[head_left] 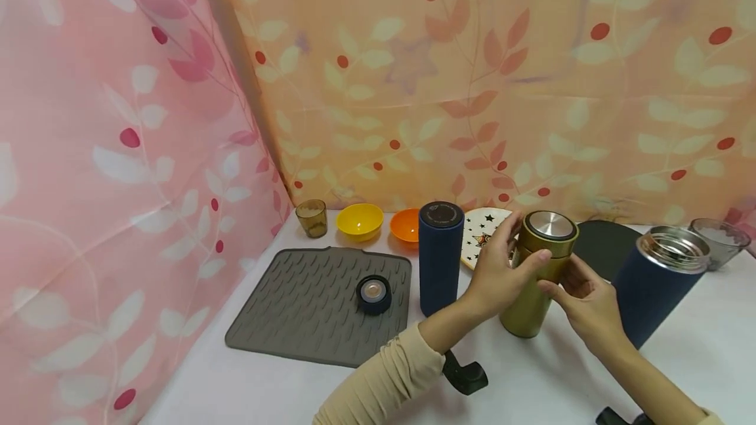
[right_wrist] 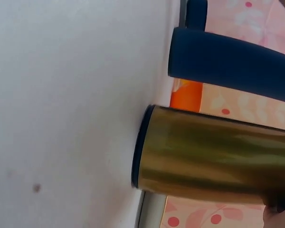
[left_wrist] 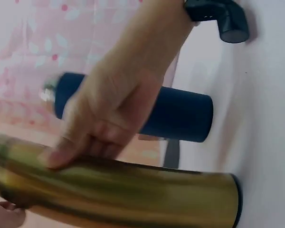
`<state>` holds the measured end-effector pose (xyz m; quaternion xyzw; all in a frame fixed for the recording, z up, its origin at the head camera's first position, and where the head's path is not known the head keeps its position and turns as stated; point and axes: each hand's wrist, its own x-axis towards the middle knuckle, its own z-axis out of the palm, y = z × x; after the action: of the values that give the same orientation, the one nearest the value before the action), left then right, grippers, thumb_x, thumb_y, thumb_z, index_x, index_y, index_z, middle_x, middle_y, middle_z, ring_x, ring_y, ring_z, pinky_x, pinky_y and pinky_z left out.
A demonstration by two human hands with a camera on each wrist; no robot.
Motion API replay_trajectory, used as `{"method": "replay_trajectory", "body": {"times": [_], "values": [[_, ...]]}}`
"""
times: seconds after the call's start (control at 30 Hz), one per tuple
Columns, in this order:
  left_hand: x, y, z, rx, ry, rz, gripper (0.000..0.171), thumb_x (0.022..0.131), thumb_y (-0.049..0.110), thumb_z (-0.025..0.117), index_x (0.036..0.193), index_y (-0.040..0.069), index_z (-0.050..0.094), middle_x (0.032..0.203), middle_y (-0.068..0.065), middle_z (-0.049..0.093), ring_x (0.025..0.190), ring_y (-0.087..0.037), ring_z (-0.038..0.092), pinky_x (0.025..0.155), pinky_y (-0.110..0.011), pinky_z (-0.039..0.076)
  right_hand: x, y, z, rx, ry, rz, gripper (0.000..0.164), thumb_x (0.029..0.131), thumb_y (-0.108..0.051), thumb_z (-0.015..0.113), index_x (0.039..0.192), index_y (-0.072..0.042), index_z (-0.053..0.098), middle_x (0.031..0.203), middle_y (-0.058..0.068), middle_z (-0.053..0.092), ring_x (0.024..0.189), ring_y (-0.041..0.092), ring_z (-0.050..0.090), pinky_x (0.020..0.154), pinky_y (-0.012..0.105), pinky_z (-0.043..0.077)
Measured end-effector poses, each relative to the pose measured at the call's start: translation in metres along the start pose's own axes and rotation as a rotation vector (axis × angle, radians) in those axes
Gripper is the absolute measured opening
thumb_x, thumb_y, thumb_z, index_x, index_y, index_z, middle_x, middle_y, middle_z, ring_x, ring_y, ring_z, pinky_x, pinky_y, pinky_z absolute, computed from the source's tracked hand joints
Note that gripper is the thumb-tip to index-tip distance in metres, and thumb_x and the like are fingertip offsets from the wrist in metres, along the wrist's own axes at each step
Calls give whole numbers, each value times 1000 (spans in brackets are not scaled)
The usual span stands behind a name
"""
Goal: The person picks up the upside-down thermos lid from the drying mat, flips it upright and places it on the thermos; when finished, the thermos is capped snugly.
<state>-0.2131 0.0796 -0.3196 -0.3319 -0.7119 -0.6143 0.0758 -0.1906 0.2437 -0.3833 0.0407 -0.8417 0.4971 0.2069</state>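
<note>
A gold thermos flask [head_left: 527,307] stands on the white table, its round silver-topped lid [head_left: 551,223] in place. My left hand [head_left: 496,277] grips its upper part from the left, thumb across the front just under the lid. From the right, my right hand [head_left: 593,310] holds the body lower down, thumb in front and fingers behind. The left wrist view shows that right hand [left_wrist: 111,109] against the gold flask [left_wrist: 147,194]. In the right wrist view, the flask's dark base [right_wrist: 142,147] is at the tabletop.
An uncapped navy flask [head_left: 655,294] stands to the right, a capped navy flask [head_left: 440,261] to the left. A dark cap [head_left: 374,295] lies on a grey mat [head_left: 295,313]. Behind are a yellow bowl [head_left: 359,223], an orange bowl [head_left: 404,227] and a brown glass [head_left: 312,218].
</note>
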Motion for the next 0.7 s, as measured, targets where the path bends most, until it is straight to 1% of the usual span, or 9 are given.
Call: {"method": "replay_trajectory", "body": {"times": [0.07, 0.1, 0.23, 0.3, 0.37, 0.43, 0.53, 0.6, 0.7], "values": [[-12, 6, -10, 77, -58, 60, 54, 92, 18, 56, 140, 9, 33, 137, -5, 45, 126, -9, 44, 102, -20, 37, -3, 2, -2, 4, 9, 14, 67, 85, -18, 65, 143, -8, 32, 134, 8, 50, 99, -23, 43, 79, -2, 38], [-20, 10, -17, 85, -81, 82, 51, 92, 16, 56, 138, 8, 37, 136, -6, 47, 124, -10, 47, 101, -20, 39, -3, 3, -2, 13, 9, 18, 68, 85, -17, 65, 143, -9, 31, 135, 7, 49, 100, -23, 43, 79, -2, 38], [-51, 15, -63, 68, -147, 216, 25, 91, 7, 55, 115, 1, 57, 109, -13, 62, 99, -12, 62, 87, -21, 50, -4, 3, -2, 41, -4, 18, 70, 85, -16, 64, 145, -11, 27, 140, 14, 42, 103, -21, 43, 81, -1, 38], [-64, 12, -92, 34, -126, 246, 16, 90, 3, 54, 102, -3, 62, 95, -16, 65, 86, -15, 64, 79, -25, 53, -2, 2, -1, 52, -9, 13, 71, 85, -16, 64, 145, -11, 25, 142, 16, 39, 104, -20, 42, 81, -1, 38], [-73, 5, -121, 53, -56, 231, 12, 90, 3, 54, 92, -4, 63, 84, -17, 65, 78, -14, 62, 74, -26, 54, -1, 1, 0, 59, -15, 4, 72, 85, -15, 63, 145, -11, 24, 143, 16, 37, 104, -20, 42, 81, -1, 38], [-76, -8, -149, 79, 34, 141, 11, 89, 5, 56, 90, -4, 63, 82, -18, 64, 75, -14, 60, 72, -24, 53, 1, 0, 1, 73, -17, -14, 72, 85, -13, 64, 145, -12, 24, 143, 13, 38, 105, -19, 43, 82, -1, 38], [-77, -32, -182, 148, 115, -70, 17, 87, 9, 61, 99, -4, 63, 93, -20, 64, 83, -17, 60, 77, -22, 52, 2, 0, 1, 93, -15, -49, 70, 85, -10, 64, 145, -13, 27, 141, 3, 43, 106, -19, 44, 82, 0, 39], [-77, -50, -197, 208, 97, -214, 30, 84, 13, 66, 110, -2, 61, 106, -19, 62, 95, -22, 60, 86, -29, 50, 1, 1, 1, 105, -13, -63, 69, 84, -8, 64, 144, -13, 29, 139, -4, 45, 106, -19, 45, 82, 0, 39], [-82, -76, -210, 311, 14, -362, 48, 79, 16, 72, 121, 1, 55, 121, -17, 56, 112, -31, 53, 95, -42, 45, -1, 2, 3, 111, -25, -62, 69, 85, -8, 63, 145, -13, 28, 139, -5, 44, 107, -19, 44, 82, 0, 39]]}}
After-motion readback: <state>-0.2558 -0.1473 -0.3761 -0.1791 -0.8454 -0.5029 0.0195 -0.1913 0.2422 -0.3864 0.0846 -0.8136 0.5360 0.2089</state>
